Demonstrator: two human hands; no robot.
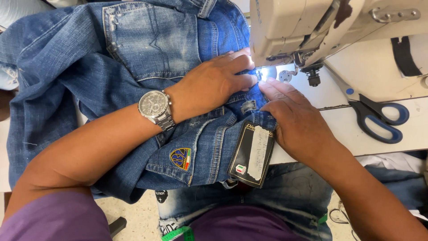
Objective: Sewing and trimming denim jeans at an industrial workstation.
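One pair of jeans, one sewing machine, one pair of scissors, one wristwatch

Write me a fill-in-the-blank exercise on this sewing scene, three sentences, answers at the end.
1. Both hands, left hand and right hand, press flat on blue ____ under the sewing machine.
2. The watch sits on the ____ wrist.
3. The scissors on the table have ____ handles.

Missing words: jeans; left; blue
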